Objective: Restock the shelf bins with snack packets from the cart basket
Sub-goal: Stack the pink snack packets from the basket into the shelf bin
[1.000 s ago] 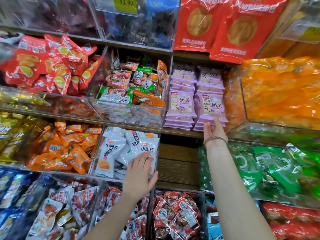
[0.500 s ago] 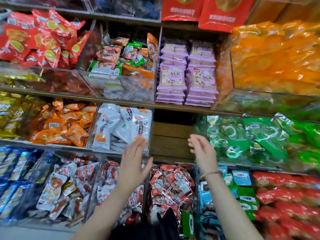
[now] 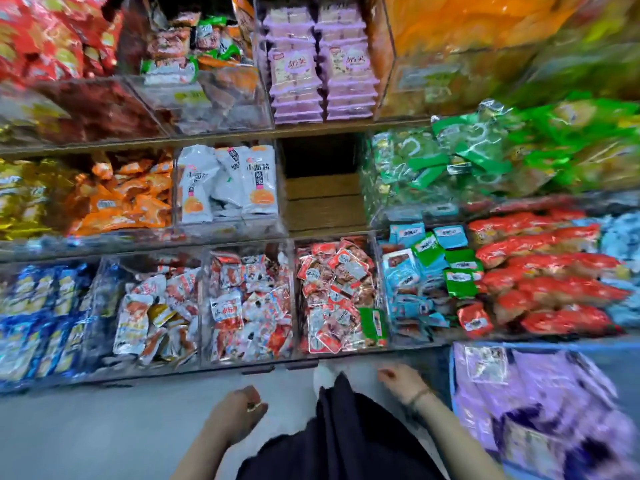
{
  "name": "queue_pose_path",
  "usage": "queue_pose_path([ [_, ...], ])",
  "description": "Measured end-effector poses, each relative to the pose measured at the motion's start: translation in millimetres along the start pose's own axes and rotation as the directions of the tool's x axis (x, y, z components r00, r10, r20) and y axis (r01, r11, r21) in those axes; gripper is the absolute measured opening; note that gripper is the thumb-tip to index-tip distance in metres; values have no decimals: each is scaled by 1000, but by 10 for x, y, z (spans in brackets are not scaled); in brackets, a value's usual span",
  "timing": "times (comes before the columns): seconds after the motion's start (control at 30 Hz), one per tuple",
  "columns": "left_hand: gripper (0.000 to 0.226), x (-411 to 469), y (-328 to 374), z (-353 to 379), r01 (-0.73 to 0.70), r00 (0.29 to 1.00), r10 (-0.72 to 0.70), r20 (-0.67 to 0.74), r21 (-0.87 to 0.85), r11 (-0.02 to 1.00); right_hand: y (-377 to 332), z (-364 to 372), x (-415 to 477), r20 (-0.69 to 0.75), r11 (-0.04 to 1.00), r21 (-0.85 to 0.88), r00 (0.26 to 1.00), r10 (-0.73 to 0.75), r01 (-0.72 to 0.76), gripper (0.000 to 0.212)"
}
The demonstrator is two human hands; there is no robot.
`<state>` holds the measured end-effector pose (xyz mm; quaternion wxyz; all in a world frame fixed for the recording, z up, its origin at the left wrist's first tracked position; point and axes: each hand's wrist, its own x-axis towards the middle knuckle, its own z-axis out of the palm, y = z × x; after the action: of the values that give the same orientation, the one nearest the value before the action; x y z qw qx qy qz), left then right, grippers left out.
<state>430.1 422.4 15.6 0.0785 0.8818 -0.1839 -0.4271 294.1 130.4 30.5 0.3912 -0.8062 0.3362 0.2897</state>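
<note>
Down near the floor (image 3: pixel 104 427), before the lowest bins (image 3: pixel 293 271): both hands, well apart, on either side of dark cloth (image 3: pixel 339 427) and a white shoe (image 3: pixel 323 375). Left hand (image 3: pixel 237 415) seen from the back, fingers loosely curled under, nothing visible in them, touching no packet. Right hand (image 3: pixel 398 377) blurred, bracelet (image 3: pixel 417 396) at the wrist, fingers loosely bent and slightly apart, gripping nothing, near the basket (image 3: pixel 453 382) but not touching it. Basket at lower right, blue-rimmed, filled with purple packets (image 3: pixel 540 393) lying flat and overlapping, print too smeared to read. High on the shelf, two neat purple stacks (image 3: pixel 294 71) side by side in one clear compartment. One shelf down, directly below them, a bare wooden gap (image 3: pixel 322 199) between white packets (image 3: pixel 225 181) on the left and green packets (image 3: pixel 450 161) on the right. Bottom row, just above the hands: red packets (image 3: pixel 332 292) heaped loosely, with blue and green ones in the next bin to the right. Outer edges of the view heavily blurred.
</note>
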Motion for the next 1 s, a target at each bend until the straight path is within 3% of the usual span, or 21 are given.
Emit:
queue_pose_path([
  [0.17, 19, -425, -236, 677, 46, 998, -44, 54, -51, 998, 723, 478, -545, -39, 996, -14, 996, 84, -85, 30],
  [0.37, 15, -858, -243, 1317, 85, 994, -77, 74, -118, 989, 1550, 875, -1202, -66, 944, 239, 967, 247, -225, 19],
  [0.53, 14, -1014, -58, 1651, 69, 996, -57, 68, -187, 980, 2137, 1007, -1501, -89, 882, 365, 931, 353, -300, 27],
  [0.7, 15, -1081, 464, 1926, 47, 996, -31, 79, -210, 977, 2687, 907, -1650, -94, 820, 434, 886, 453, -373, 23],
  [1.0, 14, -899, 2081, 2513, 36, 996, -12, 83, -292, 956, 3703, -282, -1647, -257, 885, 375, 886, 386, -277, 22],
])
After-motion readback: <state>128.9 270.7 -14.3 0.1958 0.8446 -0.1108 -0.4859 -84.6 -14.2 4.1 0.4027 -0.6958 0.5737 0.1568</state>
